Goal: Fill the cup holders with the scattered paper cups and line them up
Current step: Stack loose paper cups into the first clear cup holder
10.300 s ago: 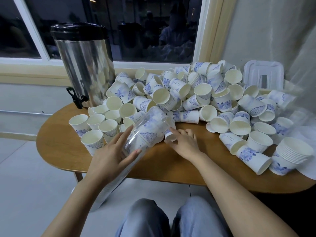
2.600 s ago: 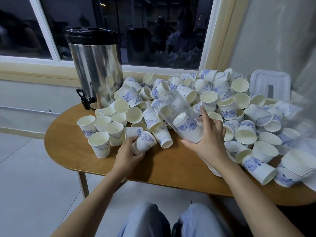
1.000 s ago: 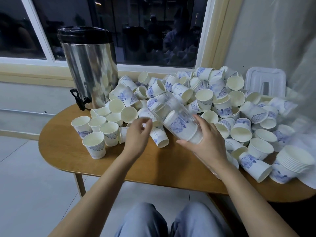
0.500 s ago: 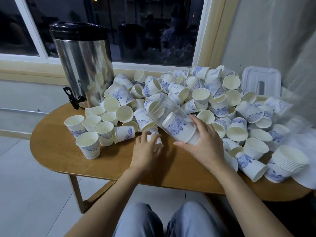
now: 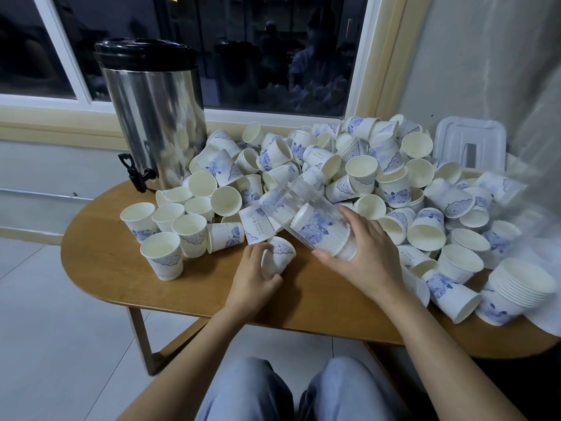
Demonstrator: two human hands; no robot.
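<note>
A big pile of white paper cups with blue print (image 5: 361, 174) covers the back and right of the wooden table (image 5: 100, 262). My right hand (image 5: 364, 256) grips a clear plastic cup holder sleeve (image 5: 306, 217), tilted up to the left, with several nested cups inside its lower end. My left hand (image 5: 252, 278) grips a single paper cup (image 5: 277, 258) lying on its side on the table, just left of the sleeve's lower end.
A steel drinks urn (image 5: 154, 123) with a black tap stands at the back left. Several upright cups (image 5: 164, 235) stand by the left edge. A nested stack of cups (image 5: 513, 290) sits front right. A white plastic lid (image 5: 469, 144) leans at the back right.
My left hand reached into the pile, drew back toward me and closed round one cup. My right hand kept the sleeve tilted in nearly the same spot.
</note>
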